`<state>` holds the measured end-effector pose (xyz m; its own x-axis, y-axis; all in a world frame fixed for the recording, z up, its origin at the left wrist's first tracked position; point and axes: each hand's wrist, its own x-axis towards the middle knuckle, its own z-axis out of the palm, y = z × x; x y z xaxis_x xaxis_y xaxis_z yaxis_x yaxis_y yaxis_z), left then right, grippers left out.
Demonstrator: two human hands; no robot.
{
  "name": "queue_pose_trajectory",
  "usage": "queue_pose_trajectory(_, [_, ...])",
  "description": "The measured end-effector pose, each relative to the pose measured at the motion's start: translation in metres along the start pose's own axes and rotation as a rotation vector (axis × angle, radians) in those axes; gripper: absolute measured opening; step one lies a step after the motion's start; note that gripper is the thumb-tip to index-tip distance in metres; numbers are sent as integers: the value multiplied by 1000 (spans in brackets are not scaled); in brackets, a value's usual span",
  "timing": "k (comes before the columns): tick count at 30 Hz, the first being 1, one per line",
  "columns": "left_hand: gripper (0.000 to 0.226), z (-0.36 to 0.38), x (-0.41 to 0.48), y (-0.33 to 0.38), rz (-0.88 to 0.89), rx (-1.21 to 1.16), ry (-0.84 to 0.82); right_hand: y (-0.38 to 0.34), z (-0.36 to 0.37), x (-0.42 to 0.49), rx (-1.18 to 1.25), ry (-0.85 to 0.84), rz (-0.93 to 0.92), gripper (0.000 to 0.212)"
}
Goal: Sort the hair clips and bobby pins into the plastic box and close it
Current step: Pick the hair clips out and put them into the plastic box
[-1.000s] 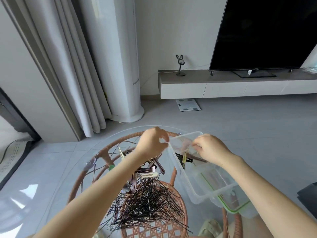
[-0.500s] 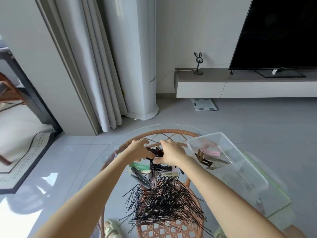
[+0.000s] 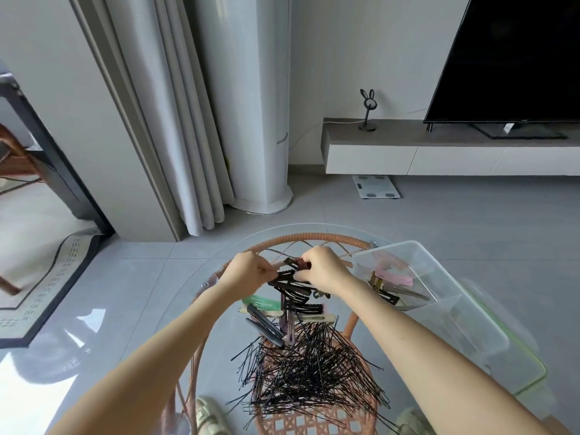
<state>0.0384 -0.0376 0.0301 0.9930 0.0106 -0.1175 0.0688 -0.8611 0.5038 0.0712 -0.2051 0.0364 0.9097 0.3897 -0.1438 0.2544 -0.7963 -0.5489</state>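
Note:
A heap of hair clips, black, green, cream and mauve, lies on the round glass table. Nearer me spreads a big pile of black bobby pins. My left hand and my right hand meet over the far end of the clip heap, both pinching black hair clips. The clear plastic box stands open at the right, with pink, brown and black clips in its far compartment. Its green-rimmed lid lies under the box.
The glass top rests on a rattan frame. Beyond the table are grey floor tiles, a white column unit with curtains, a scale, a low TV bench and a rug at the left.
My right hand left the box and came left onto the clip heap; my left hand let go of the box rim. Both now grip black clips. The camera view swung left.

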Motion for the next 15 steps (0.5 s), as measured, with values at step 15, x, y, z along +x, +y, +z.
queue_pose_trajectory(15, [15,-22,-17,66,116,-217,162,22,-108,-53,716,457,18,24])
